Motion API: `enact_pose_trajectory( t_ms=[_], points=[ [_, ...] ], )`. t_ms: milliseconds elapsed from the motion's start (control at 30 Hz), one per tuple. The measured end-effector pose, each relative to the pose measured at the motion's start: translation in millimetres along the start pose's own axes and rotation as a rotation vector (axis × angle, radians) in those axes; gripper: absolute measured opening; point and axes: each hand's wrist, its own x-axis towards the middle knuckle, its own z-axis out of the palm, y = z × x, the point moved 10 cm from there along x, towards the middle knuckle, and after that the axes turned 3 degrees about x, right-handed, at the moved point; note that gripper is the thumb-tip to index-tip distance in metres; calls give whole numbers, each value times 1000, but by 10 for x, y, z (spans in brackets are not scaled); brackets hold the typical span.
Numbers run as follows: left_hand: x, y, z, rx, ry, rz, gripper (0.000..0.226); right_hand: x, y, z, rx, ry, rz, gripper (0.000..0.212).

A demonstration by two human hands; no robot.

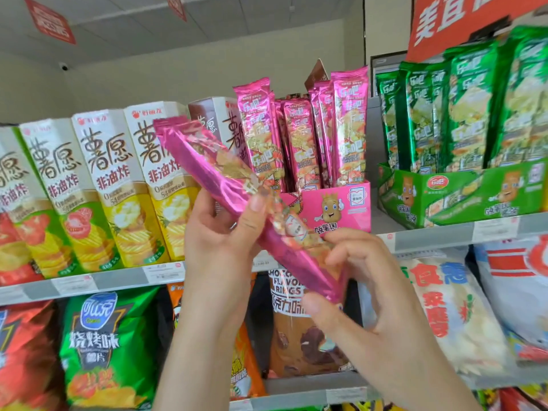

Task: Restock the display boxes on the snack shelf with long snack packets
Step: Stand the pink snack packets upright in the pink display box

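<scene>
I hold a bundle of long pink snack packets [207,164] slanted in front of the shelf, its top end up left and its bottom end down right. My left hand [222,229] grips the middle of the bundle, thumb across the front. My right hand [364,280] pinches the lower end. Behind it on the upper shelf stands the pink display box [335,206] with several pink packets [299,143] upright in it. To the right, a green display box [462,197] is packed with upright green packets [468,108].
Tall potato crisp cartons [109,188] line the upper shelf to the left of the pink box. The shelf edge [444,235] carries price labels. Below hang large snack bags, green [109,345], brown [296,330] and white [450,315].
</scene>
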Motion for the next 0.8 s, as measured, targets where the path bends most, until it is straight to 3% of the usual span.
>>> enact_pose_trajectory(
  t_ms=[67, 200, 333, 433, 500, 667, 800],
  points=[
    [37, -1, 48, -128, -79, -26, 34, 23, 63, 18, 94, -14, 79, 33],
    [110, 81, 249, -163, -259, -49, 47, 69, 90, -60, -39, 72, 63, 42],
    [397, 436, 217, 56, -178, 136, 26, 72, 78, -192, -231, 180, 14, 49],
    [597, 743, 273, 246, -151, 263, 55, 116, -23, -212, -358, 213, -98, 55],
    [686, 880, 442, 383, -213, 322, 53, 184, -75, -212, -376, 217, -128, 59],
    [1000, 1354, 790, 597, -232, 509, 33, 532, -190, -255, -422, 126, -173, 36],
    [1231, 1680, 1014, 778, -235, 683, 31, 1030, -579, -754, -465, 331, -328, 16]
  ],
)
